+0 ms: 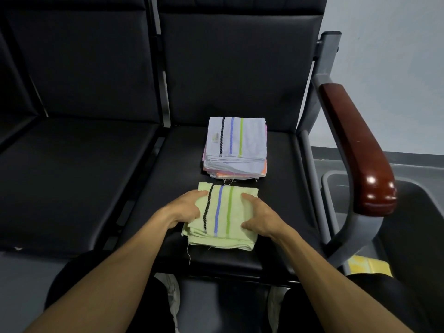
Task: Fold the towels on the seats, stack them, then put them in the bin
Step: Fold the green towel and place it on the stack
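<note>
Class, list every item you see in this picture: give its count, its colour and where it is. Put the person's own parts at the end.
green towel: one, pale green with black, blue and green stripes, folded, front of the right-hand seat
towel stack: one pile, white striped towel on top, pink and orange layers below, behind the green towel on the same seat
seats: two in view, black padded, side by side
armrest: one, dark red-brown on a grey frame, right of the seat
bin: one, grey, on the floor to the right
yellow item: one, low beside the bin, too hidden to identify
left hand: one, grips the green towel's left edge
right hand: one, grips its right edge
</note>
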A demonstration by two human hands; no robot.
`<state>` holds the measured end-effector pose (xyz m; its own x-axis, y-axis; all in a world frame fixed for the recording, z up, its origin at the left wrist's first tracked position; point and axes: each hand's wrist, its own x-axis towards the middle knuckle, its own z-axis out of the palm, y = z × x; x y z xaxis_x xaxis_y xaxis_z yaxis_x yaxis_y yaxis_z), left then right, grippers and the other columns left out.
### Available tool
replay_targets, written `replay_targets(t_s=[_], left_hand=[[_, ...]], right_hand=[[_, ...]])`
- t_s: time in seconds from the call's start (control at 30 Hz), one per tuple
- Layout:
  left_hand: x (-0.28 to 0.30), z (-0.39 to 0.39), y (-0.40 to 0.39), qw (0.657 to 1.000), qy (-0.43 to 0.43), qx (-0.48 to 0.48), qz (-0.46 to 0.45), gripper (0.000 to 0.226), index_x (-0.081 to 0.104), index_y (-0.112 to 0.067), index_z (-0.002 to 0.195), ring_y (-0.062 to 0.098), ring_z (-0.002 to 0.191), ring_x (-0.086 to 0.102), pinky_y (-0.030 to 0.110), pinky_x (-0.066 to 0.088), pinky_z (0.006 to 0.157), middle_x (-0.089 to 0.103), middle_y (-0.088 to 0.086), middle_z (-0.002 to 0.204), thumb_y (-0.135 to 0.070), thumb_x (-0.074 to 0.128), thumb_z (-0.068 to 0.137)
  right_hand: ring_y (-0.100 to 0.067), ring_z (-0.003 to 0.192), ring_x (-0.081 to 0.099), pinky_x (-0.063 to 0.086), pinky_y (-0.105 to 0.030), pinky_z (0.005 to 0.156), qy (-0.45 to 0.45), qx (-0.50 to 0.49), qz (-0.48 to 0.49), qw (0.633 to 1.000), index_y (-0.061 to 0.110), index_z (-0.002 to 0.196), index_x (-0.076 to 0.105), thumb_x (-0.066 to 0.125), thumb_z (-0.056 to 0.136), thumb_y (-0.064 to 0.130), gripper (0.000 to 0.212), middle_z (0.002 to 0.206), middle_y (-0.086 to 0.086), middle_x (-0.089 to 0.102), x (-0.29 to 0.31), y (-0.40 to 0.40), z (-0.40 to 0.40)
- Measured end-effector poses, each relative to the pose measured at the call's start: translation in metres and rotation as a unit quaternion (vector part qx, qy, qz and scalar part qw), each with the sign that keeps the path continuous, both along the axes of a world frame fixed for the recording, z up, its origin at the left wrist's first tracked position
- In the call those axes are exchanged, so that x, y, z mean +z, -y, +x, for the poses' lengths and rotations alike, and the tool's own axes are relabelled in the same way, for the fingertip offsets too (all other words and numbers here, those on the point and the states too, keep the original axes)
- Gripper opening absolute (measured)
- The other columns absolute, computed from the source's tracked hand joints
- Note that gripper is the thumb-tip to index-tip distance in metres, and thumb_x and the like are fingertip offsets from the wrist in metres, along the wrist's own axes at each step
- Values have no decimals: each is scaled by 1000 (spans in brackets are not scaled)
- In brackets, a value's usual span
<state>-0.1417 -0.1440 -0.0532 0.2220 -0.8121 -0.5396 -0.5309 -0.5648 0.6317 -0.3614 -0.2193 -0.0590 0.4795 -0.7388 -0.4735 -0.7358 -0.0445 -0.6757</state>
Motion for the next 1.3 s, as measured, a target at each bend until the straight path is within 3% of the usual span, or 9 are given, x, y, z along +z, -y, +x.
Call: replay_targets(t_s=[0.13, 0.33, 0.47, 0.57, 0.7, 0.87, 1.03, 1.13, 1.3], left_hand=[[4, -5, -1, 999, 23, -32, 14, 89, 18, -27, 161, 18, 147, 28, 23, 35, 109, 18, -7, 165, 13, 48, 87], [2, -6, 4, 993, 112, -28, -6, 76, 26, -30, 158, 27, 140, 40, 34, 38, 112, 29, 4, 156, -12, 57, 91], [0, -10, 5, 986, 156, -52, 25, 77, 27, -33, 155, 34, 135, 44, 43, 42, 109, 23, 7, 157, -28, 68, 90], [3, -22, 6, 964, 254, -74, -32, 69, 34, -27, 150, 34, 143, 31, 49, 41, 107, 6, 6, 163, -25, 68, 90], [-11, -38, 19, 936, 266, -116, -198, 52, 40, -19, 149, 25, 151, 13, 41, 19, 121, 17, 4, 164, -14, 52, 99], [-42, -52, 21, 940, 269, -153, -144, 61, 6, -13, 161, 21, 155, -11, 43, -4, 126, -1, 5, 170, -18, 33, 107], [-54, -40, 15, 945, 284, -146, -77, 70, -14, -19, 159, 17, 151, -27, 49, -13, 124, -25, -5, 165, -54, 15, 106], [-54, -35, 18, 950, 269, -147, -51, 70, -13, -22, 160, 22, 152, -25, 49, -11, 124, -23, -7, 166, -55, 15, 105], [-40, -21, 34, 954, 257, -13, -157, 46, 38, -25, 152, 26, 135, 34, 47, 30, 111, 37, -4, 156, -38, 31, 108]], right_hand=[[-24, 137, 42, 36, -29, 110, -24, 43, -1, 999, 30, 159, 16, 74, 83, 12, 97, 155, 2, 36, 6, -3, 0], [-26, 130, 47, 40, -37, 109, -4, 1, -40, 999, 28, 155, 28, 80, 79, 22, 92, 146, -5, 44, 9, 3, 6], [-33, 125, 48, 44, -38, 102, -105, 58, -71, 990, 25, 150, 31, 78, 82, 29, 83, 147, -8, 32, 10, 0, 12], [-33, 121, 45, 44, -45, 99, -197, 74, -196, 958, 19, 137, 39, 71, 86, 40, 64, 147, -12, 17, 10, -11, 20], [-34, 127, 36, 33, -52, 103, -210, 96, -393, 890, 13, 125, 51, 55, 93, 32, 37, 143, -15, 32, -9, -14, 37], [-29, 152, -19, -2, -64, 118, -187, 186, -328, 907, 13, 160, 1, 28, 104, 25, 63, 167, -10, -8, -35, -10, 43], [-16, 149, -28, -15, -52, 120, -185, 147, -266, 934, 21, 159, -12, 7, 101, 62, 73, 164, 2, -23, -50, 1, 20], [-23, 153, -18, -10, -49, 122, -166, 120, -273, 940, 18, 160, -6, 10, 102, 59, 72, 167, 1, -10, -49, 8, 17], [-26, 123, 37, 30, -43, 107, -123, 61, -334, 933, 20, 145, 38, 46, 99, 28, 48, 134, -4, 40, -37, 23, 20]])
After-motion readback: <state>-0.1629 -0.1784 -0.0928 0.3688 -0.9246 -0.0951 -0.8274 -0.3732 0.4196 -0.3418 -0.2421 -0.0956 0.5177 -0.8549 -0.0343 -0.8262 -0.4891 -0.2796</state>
